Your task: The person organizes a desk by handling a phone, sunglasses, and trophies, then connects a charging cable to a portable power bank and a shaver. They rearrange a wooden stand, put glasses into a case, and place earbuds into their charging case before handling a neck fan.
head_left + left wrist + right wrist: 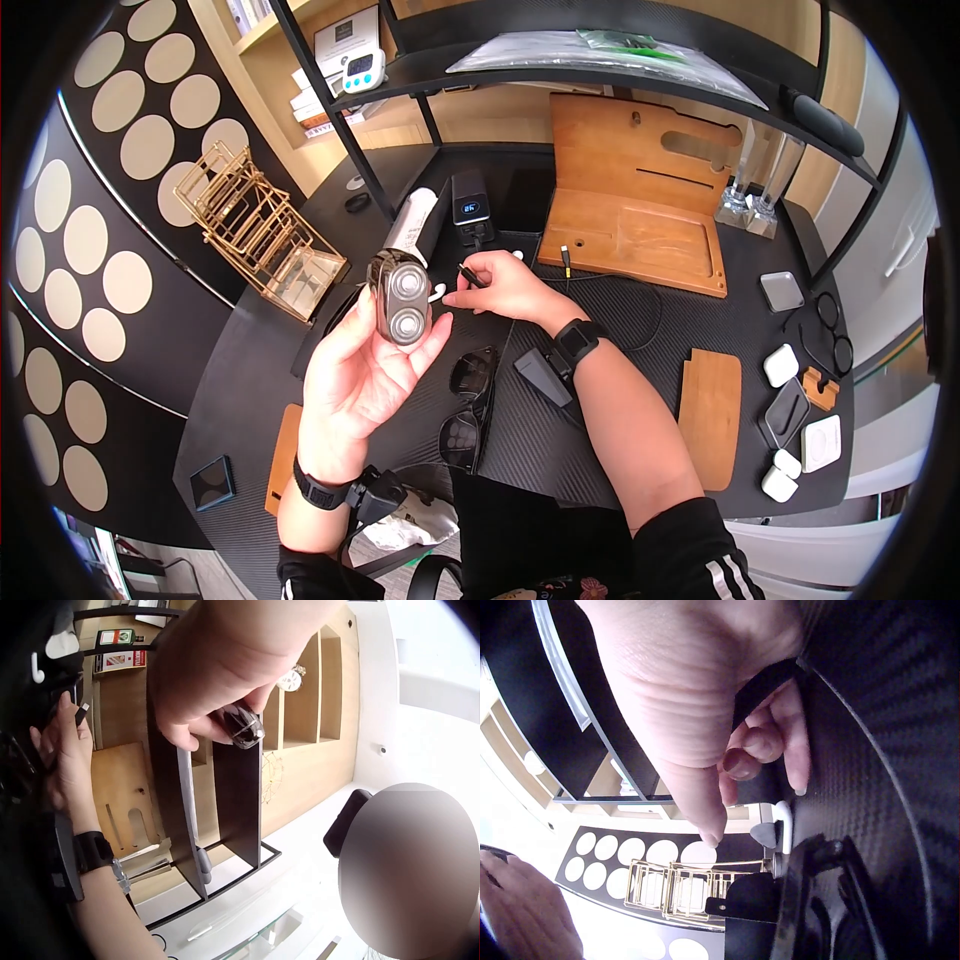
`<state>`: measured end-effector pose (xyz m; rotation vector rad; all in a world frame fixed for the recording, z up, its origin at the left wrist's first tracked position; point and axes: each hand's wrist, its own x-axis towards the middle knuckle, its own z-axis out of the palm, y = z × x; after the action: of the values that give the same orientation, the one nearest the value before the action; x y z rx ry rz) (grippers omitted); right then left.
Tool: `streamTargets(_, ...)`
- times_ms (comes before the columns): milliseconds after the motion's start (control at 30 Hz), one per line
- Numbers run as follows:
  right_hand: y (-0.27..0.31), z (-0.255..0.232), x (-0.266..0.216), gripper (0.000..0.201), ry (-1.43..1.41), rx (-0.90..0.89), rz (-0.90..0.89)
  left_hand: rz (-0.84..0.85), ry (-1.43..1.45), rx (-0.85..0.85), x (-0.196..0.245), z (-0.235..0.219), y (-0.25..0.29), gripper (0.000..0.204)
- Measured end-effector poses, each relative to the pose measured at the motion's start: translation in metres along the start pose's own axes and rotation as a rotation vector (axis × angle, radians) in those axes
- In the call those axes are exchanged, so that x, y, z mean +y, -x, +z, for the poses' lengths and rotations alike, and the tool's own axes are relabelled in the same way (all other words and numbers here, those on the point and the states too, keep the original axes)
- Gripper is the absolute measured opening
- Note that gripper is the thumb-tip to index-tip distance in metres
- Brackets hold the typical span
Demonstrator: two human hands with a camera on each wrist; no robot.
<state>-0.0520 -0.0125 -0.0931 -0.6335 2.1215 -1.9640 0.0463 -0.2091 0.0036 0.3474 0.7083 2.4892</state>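
My left hand (365,370) grips an electric shaver (388,325), its two round shaving heads (408,283) facing the head camera. In the left wrist view only a dark, glossy end of the shaver (244,726) shows past the fingers. To its right, my right hand (510,292) holds a black cable plug (472,276) between curled fingers. The plug's metal tip (85,706) shows in the left wrist view. Close to the right fingertips is a white earbud-shaped piece (437,292). Behind the hands stand a black power bank (470,200) with a lit display and a white cylinder (413,220).
A wooden stand (630,220) is at the back, under a black shelf (600,85). Another cable plug (566,262) lies before it. Sunglasses (468,405) lie near the middle. White earbud cases (781,365) and a wooden panel (708,420) are at right; a gold rack (265,235) at left.
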Motion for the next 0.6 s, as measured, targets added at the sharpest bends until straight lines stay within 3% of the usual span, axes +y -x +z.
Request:
streamTargets(133,-0.001,0.0,0.001,0.02,0.005,-0.004,0.004,-0.003,0.057,0.018,-0.001,-0.004,-0.001,0.028)
streamTargets(233,-0.001,0.0,0.001,0.02,0.01,0.003,0.009,0.001,0.076,0.061,-0.002,-0.002,-0.002,0.044)
streamTargets(333,-0.001,0.0,0.001,0.02,0.009,0.0,-0.002,-0.02,0.107,-0.048,-0.001,-0.001,-0.004,0.046)
streamTargets(400,-0.001,0.0,0.001,0.02,0.0,0.005,-0.016,-0.036,0.075,0.108,-0.001,0.014,-0.004,0.038)
streamTargets(600,0.0,0.0,0.001,0.02,0.015,0.004,-0.008,-0.049,0.182,0.081,0.001,0.006,-0.004,0.041)
